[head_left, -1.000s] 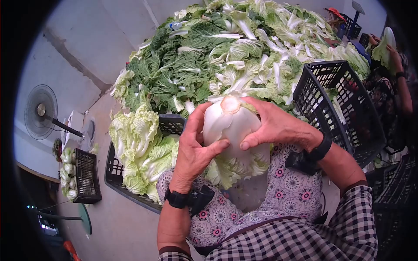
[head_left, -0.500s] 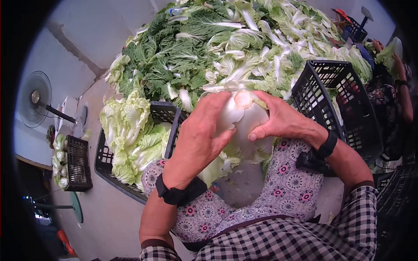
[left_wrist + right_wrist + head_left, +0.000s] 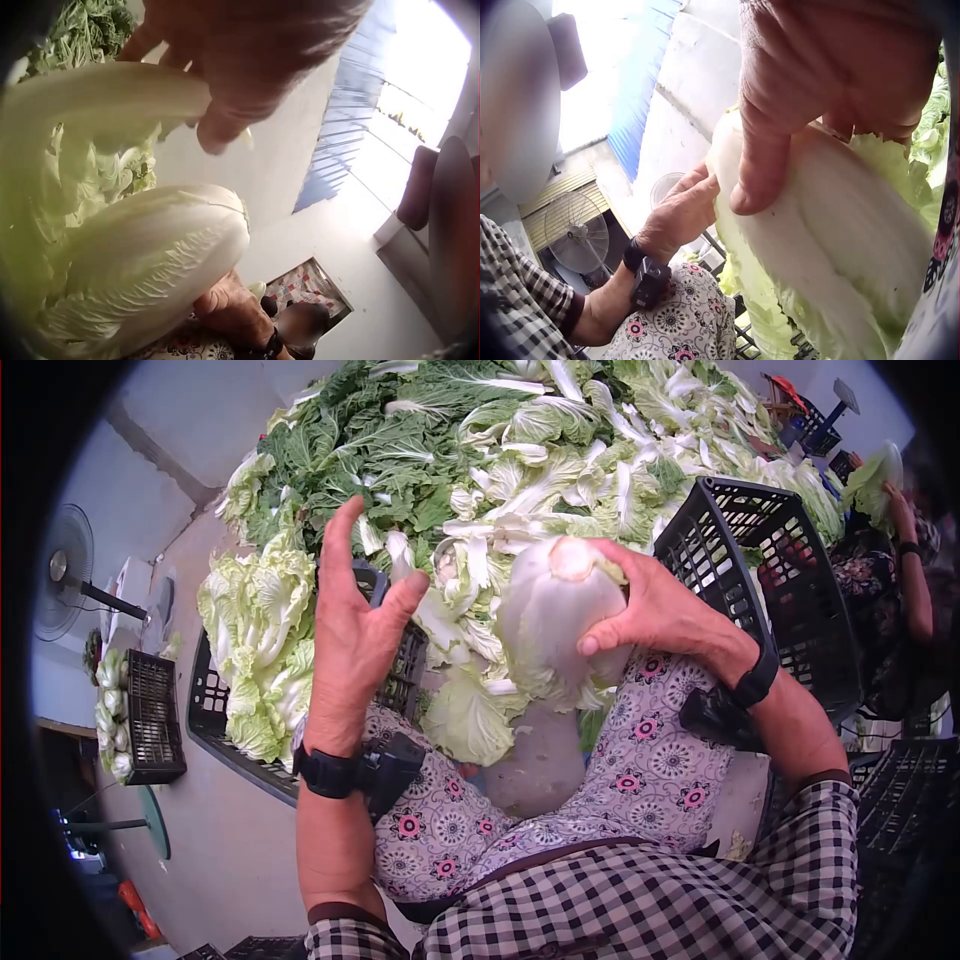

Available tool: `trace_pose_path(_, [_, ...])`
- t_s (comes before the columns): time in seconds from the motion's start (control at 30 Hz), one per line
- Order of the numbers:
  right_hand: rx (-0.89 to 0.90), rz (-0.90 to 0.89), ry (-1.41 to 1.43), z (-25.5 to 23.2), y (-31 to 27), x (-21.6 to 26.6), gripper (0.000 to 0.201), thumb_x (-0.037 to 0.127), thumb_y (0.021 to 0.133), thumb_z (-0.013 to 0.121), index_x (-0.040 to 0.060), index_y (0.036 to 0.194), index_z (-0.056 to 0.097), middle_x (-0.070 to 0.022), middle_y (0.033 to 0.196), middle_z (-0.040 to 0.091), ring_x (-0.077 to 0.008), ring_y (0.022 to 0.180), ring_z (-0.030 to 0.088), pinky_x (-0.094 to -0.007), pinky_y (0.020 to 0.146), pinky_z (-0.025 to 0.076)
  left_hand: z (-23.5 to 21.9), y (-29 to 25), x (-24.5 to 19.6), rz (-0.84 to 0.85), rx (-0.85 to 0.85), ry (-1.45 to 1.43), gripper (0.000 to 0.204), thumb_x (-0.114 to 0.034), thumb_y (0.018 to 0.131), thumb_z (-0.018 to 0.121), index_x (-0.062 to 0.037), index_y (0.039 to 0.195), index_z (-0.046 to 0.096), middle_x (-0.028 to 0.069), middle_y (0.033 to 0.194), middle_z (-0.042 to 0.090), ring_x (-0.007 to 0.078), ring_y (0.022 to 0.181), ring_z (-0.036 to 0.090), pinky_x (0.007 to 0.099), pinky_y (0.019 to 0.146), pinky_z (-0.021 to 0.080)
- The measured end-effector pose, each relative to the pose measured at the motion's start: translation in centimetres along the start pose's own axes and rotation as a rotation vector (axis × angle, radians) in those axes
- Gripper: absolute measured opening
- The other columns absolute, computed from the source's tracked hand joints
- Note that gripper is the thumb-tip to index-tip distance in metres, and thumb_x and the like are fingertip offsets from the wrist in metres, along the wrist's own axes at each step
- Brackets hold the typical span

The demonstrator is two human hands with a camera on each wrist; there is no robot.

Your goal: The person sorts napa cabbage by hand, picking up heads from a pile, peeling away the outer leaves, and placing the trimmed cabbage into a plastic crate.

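Note:
My right hand (image 3: 670, 610) grips a napa cabbage (image 3: 560, 620), its pale cut base turned up and its leafy end down above my lap. In the right wrist view the thumb presses along the white side of the head. My left hand (image 3: 355, 620) is off the cabbage to the left, fingers raised and thumb spread. A loose outer leaf (image 3: 97, 97) stretches across the left wrist view, its white end overlapping the left fingertips. In the head view a pale green leaf (image 3: 468, 715) hangs between the left knee and the cabbage.
A high pile of cabbage leaves (image 3: 530, 450) fills the space ahead. Napa cabbages (image 3: 260, 630) lie in a black crate (image 3: 205, 710) at left; another black crate (image 3: 790, 580) tilts at right. A fan (image 3: 65, 570) stands far left. Another person (image 3: 905, 590) holds a cabbage at far right.
Both hands were on the cabbage earlier. The left hand has let go and swung left with its fingers spread, while the right hand still grips the head.

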State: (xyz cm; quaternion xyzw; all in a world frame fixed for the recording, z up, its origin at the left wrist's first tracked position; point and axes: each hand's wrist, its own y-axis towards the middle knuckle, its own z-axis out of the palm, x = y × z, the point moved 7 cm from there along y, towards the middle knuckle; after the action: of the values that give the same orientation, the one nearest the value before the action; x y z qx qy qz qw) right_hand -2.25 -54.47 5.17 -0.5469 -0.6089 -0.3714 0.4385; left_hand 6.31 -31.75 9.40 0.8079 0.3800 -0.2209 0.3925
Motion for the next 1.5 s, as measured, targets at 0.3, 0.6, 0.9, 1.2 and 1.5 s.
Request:
trace_pose_path(0.3, [-0.132, 0.009, 0.560, -0.8, 0.3, -0.4, 0.093, 0.039, 0.064, 0.083, -0.0009, 0.133, 0.035, -0.0123, 0.122, 0.053, -0.0211, 0.111, 0.053, -0.0359, 0.097, 0.043, 6.2, -2.0, -2.5, 0.021, 0.459, -0.310, 0.095, -0.031, 0.068, 0.079, 0.0011, 0.140, 0.026, 0.0220, 0.135, 0.044, 0.0290, 0.125, 0.043, 0.0351, 0.103, 0.036])
trace_pose_path(0.6, [0.040, 0.018, 0.457, 1.2, 0.9, 0.8, 0.124, 0.058, 0.053, 0.083, 0.0004, 0.143, 0.019, -0.0155, 0.135, 0.042, -0.0237, 0.129, 0.038, -0.0349, 0.106, 0.032, 4.4, -1.3, -1.9, -0.247, 0.227, -0.849, 0.084, -0.016, 0.071, 0.080, -0.0003, 0.137, 0.032, 0.0115, 0.118, 0.058, 0.0188, 0.105, 0.057, 0.0311, 0.092, 0.046])
trace_pose_path(0.9, [0.181, -0.032, 0.314, 2.4, 0.8, 2.1, 0.088, 0.037, 0.064, 0.082, 0.0003, 0.132, 0.041, -0.0123, 0.122, 0.056, -0.0201, 0.111, 0.053, -0.0330, 0.099, 0.039, 4.0, -1.4, -2.1, -0.342, 0.100, -1.016, 0.084, -0.015, 0.070, 0.080, 0.0006, 0.136, 0.031, 0.0112, 0.122, 0.055, 0.0197, 0.110, 0.055, 0.0316, 0.095, 0.044])
trace_pose_path(1.2, [-0.105, -0.162, 0.562, 0.2, 0.7, 2.9, 0.063, 0.022, 0.073, 0.077, 0.0007, 0.125, 0.049, -0.0098, 0.114, 0.060, -0.0171, 0.102, 0.059, -0.0316, 0.091, 0.048, 5.2, -0.9, -2.9, -0.192, 0.299, -0.881, 0.121, -0.054, 0.060, 0.080, 0.0010, 0.144, 0.013, 0.0149, 0.137, 0.039, 0.0257, 0.122, 0.045, 0.0363, 0.103, 0.037])
trace_pose_path(1.5, [-0.571, -0.320, 0.589, -11.4, -5.5, 4.8, 0.045, 0.019, 0.084, 0.065, -0.0046, 0.119, 0.050, -0.0136, 0.107, 0.062, -0.0219, 0.096, 0.063, -0.0349, 0.088, 0.052, 4.4, -1.5, 0.4, -0.331, 0.352, -0.885, 0.069, -0.035, 0.084, 0.067, -0.0005, 0.135, 0.036, 0.0121, 0.116, 0.057, 0.0173, 0.100, 0.059, 0.0299, 0.084, 0.051])
